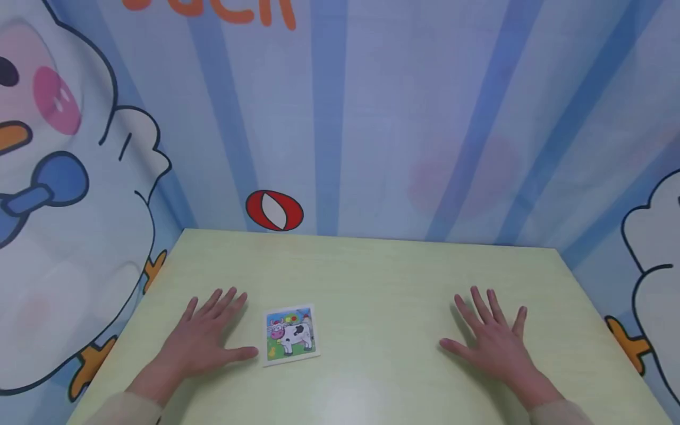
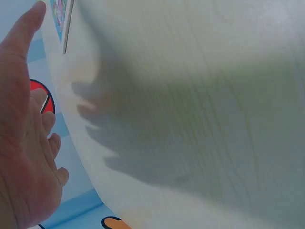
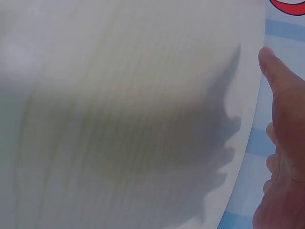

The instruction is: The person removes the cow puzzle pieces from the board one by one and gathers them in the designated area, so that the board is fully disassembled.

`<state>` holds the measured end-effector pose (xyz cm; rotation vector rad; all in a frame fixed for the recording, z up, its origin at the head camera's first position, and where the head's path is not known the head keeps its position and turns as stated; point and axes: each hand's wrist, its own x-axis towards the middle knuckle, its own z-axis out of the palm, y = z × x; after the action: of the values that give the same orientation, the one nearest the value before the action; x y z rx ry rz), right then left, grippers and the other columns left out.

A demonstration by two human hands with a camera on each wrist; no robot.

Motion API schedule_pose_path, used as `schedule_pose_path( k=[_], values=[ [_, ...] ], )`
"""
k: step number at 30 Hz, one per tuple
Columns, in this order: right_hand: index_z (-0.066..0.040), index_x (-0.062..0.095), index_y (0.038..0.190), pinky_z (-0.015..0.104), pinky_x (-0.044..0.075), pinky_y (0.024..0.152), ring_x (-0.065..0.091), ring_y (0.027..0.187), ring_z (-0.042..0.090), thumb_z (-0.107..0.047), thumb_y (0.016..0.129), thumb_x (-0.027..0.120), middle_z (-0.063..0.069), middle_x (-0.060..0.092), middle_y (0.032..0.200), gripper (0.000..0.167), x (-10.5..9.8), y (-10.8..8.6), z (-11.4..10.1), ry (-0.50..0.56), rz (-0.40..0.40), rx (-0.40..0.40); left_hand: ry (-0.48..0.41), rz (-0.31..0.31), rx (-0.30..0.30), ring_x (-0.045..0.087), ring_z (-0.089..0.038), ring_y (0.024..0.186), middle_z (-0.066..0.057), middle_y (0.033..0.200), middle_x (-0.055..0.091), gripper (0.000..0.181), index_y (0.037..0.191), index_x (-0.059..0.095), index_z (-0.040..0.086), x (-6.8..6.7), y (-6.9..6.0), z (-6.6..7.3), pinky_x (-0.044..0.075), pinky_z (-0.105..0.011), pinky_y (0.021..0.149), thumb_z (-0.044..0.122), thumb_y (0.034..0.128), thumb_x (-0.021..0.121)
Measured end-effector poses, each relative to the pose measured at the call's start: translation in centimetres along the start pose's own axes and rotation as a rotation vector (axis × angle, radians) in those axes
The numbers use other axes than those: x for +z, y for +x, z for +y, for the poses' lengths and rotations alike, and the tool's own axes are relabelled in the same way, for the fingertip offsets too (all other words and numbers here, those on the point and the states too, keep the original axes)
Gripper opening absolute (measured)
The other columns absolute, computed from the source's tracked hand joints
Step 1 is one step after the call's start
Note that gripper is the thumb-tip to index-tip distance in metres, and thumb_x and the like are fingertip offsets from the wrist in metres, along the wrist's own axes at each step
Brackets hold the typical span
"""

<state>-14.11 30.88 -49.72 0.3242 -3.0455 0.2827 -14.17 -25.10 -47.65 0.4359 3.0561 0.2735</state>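
Note:
A square card or tile with a cow picture (image 1: 290, 335) lies flat on the pale table (image 1: 372, 295), left of the middle. Just left of it in the head view is the left hand (image 1: 204, 339), fingers spread, thumb tip close to the picture's left edge with a small gap. The right hand (image 1: 494, 345) is spread over the right part of the table, holding nothing. In the left wrist view the left hand (image 2: 28, 133) is at the left, a corner of the picture tile (image 2: 61, 19) above. The right wrist view has the right hand (image 3: 286, 143) above its shadow.
Behind the table hangs a blue striped cloth (image 1: 372, 118) with orange lettering and a red and white oval (image 1: 274, 211). Large white cartoon figures are printed at the left (image 1: 69, 265) and right (image 1: 659, 283) sides, beside the table's edges.

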Motion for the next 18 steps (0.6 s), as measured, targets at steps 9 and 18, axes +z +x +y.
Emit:
schedule_pose_path(
  k=[9, 18],
  values=[
    [-0.016, 0.041, 0.166, 0.089, -0.005, 0.113, 0.013, 0.162, 0.048, -0.075, 0.090, 0.068, 0.021, 0.024, 0.175, 0.100, 0.0, 1.8, -1.7, -0.008, -0.004, -0.038, -0.001, -0.025, 0.109, 0.028, -0.044, 0.159, -0.012, 0.171, 0.039, 0.118, 0.165, 0.045, 0.018, -0.1, 1.0, 0.2, 0.013, -0.074, 0.125, 0.092, 0.0743, 0.067],
    [-0.015, 0.044, 0.164, 0.086, 0.000, 0.116, 0.020, 0.160, 0.049, -0.074, 0.089, 0.069, 0.021, 0.028, 0.174, 0.099, 0.5, 3.2, -3.1, 0.004, -0.004, -0.102, -0.006, -0.104, 0.159, 0.025, -0.042, 0.161, -0.010, 0.173, 0.037, 0.118, 0.165, 0.044, 0.020, 0.3, 2.1, 0.9, 0.010, -0.072, 0.127, 0.091, 0.0742, 0.068]
  ],
)
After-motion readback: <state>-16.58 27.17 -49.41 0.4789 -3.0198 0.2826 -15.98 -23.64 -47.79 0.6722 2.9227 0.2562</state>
